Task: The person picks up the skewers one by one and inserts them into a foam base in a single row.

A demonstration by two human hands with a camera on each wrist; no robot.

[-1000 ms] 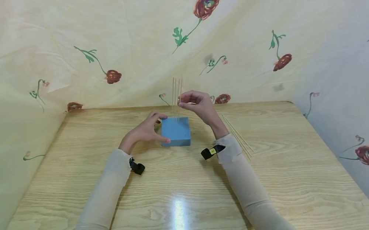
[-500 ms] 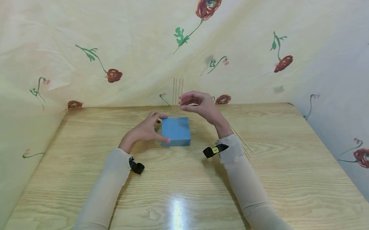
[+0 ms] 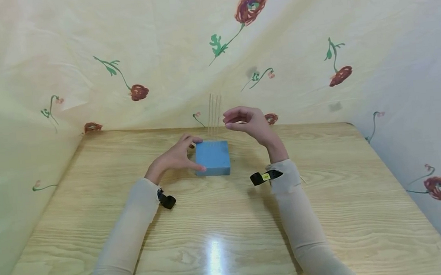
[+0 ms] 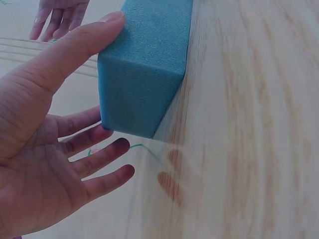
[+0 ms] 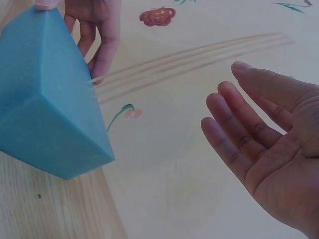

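A blue foam block [image 3: 212, 158] lies on the wooden table near its back edge. Several thin wooden skewers [image 3: 210, 112] stand upright in a row in the block's top, close to its back side. My left hand [image 3: 174, 156] grips the block from the left, thumb at the near edge and fingertips at the far edge; its outer fingers spread free of the foam in the left wrist view. To the right of the skewers my right hand [image 3: 253, 123] hovers, with nothing between its gently bent fingers. In the right wrist view a gap separates its fingertips from the skewers.
The tip of a loose skewer [image 3: 303, 180] shows on the table beside the right sleeve; the forearm hides the rest. A flower-patterned cloth [image 3: 174, 71] hangs behind and along both sides of the wooden table [image 3: 175, 248].
My right hand has let go of a skewer and drawn away to the right, its forearm now covering the loose skewers. My left hand stays on the foam block.
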